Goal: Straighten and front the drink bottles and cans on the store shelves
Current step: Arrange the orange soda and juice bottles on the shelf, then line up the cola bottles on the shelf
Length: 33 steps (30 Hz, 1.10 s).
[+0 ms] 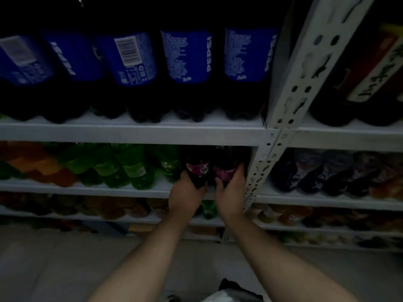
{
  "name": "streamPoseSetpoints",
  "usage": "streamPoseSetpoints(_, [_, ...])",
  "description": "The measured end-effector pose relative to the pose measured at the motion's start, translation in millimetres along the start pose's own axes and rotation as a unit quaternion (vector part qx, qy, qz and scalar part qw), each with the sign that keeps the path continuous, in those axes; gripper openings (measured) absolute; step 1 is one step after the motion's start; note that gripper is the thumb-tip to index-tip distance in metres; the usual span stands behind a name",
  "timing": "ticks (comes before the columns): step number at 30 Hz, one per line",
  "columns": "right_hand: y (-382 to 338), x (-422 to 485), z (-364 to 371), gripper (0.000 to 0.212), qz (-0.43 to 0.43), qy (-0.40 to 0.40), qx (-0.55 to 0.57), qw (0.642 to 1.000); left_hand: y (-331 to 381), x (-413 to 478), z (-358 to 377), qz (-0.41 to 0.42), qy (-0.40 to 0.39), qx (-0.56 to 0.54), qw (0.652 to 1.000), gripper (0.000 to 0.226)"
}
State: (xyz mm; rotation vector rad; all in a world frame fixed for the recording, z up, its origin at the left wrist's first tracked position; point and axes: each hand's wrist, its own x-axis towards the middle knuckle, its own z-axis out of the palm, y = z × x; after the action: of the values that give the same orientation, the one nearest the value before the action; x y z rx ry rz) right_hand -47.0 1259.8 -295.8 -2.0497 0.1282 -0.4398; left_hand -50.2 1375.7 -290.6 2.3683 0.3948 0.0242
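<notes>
Evidently both hands were at the same spot: the left hand (pixel 186 192) had its grip curled round the lower body of a dark bottle (pixel 197 168) with a magenta label, and the right hand (pixel 231 192) had its grip wrapped round the twin bottle (pixel 226 170) just beside it. Both bottles stood at the right end of the second shelf (pixel 130 188), close to the white upright post (pixel 259 168). Held low like this, each bottle could probably be turned and drawn to the shelf edge, labels out, in line with the green bottles (pixel 130 168) to the left. The scene was dim and blurred: caps and necks were lost under the shelf above, the fingers behind the bottles were hidden, and the label print was unreadable. Overhead, the blue-labelled bottles (pixel 187 55) faced different ways, one barcode-out
</notes>
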Motion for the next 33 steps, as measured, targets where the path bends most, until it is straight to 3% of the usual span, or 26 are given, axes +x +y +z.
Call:
streamPoseSetpoints(3, [-2.5,-8.9,14.0,0.078,0.054,0.047,-0.034,0.997,-0.6,-1.4,6.5,-0.002,0.007,-0.013,1.0,0.073])
streamPoseSetpoints(8, [-14.0,-16.1,22.2,0.081,0.12,0.085,-0.074,0.986,-0.9,-0.4,6.9,-0.003,0.023,0.052,0.998,0.067])
streamPoseSetpoints(13, [-36.3,-23.8,-21.6,0.068,0.001,0.038,-0.046,0.998,-1.2,13.1,-24.0,0.05,0.004,0.148,0.988,0.055])
streamPoseSetpoints(15, [-43.5,-21.7,-48.9,0.06,-0.045,0.006,-0.029,0.999,-1.8,15.4,-44.0,0.104,0.04,0.159,0.981,0.045])
streamPoseSetpoints(18, [-63.3,-5.6,-76.3,0.055,-0.076,-0.048,0.008,0.996,5.9,9.1,-74.6,0.182,0.128,0.059,0.973,0.035])
streamPoseSetpoints(21, [-79.6,13.7,-73.1,0.043,-0.091,-0.118,-0.035,0.988,23.2,2.2,-90.6,0.239,0.197,0.005,0.951,0.027])
streamPoseSetpoints(24, [-78.8,25.4,-61.3,0.028,-0.032,-0.135,-0.054,0.989,35.6,-1.8,-85.0,0.166,0.135,0.035,0.976,0.048])
streamPoseSetpoints(27, [-75.2,31.5,-57.7,0.032,-0.031,-0.127,-0.07,0.989,46.0,-3.7,-71.8,0.132,0.088,0.006,0.987,0.069])
streamPoseSetpoints(33, [-77.4,36.4,-56.5,0.054,-0.056,-0.098,-0.166,0.98,59.6,17.6,-65.9,0.086,0.116,0.029,0.989,0.056])
